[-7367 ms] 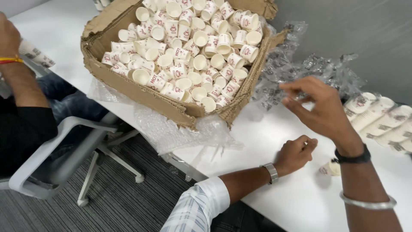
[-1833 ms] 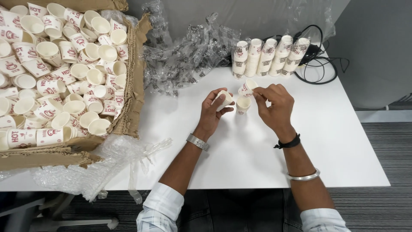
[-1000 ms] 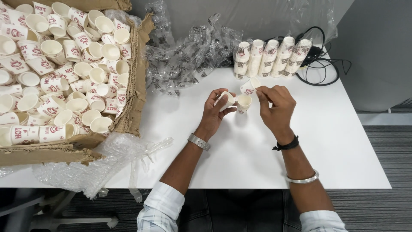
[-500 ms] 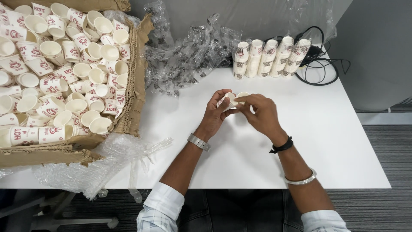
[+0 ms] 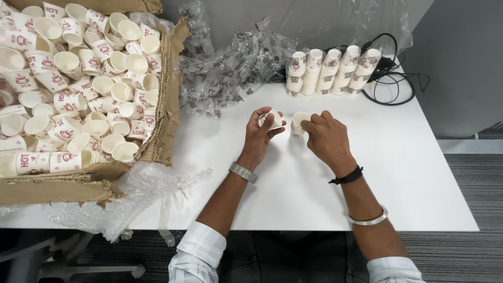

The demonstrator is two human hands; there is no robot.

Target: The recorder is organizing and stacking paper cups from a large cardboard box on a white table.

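Note:
My left hand (image 5: 260, 135) is curled around a small white paper cup (image 5: 273, 118) with red print, held just above the white table (image 5: 408, 173). My right hand (image 5: 326, 138) grips a second small paper cup (image 5: 298, 123) by its side, close to the table top. The two cups sit a few centimetres apart, not nested. Behind them, several tall stacks of the same cups (image 5: 330, 71) lie side by side at the table's far edge.
A big open cardboard box (image 5: 162, 126) full of loose paper cups (image 5: 78, 89) fills the left. Crumpled clear plastic wrap (image 5: 230, 73) lies behind my hands, more plastic (image 5: 141, 194) hangs off the front left edge. Black cables (image 5: 393, 84) coil at the back right.
My right hand has come down from beside the raised cups to the table, now holding its own cup apart from the one in my left hand. The left hand stays put.

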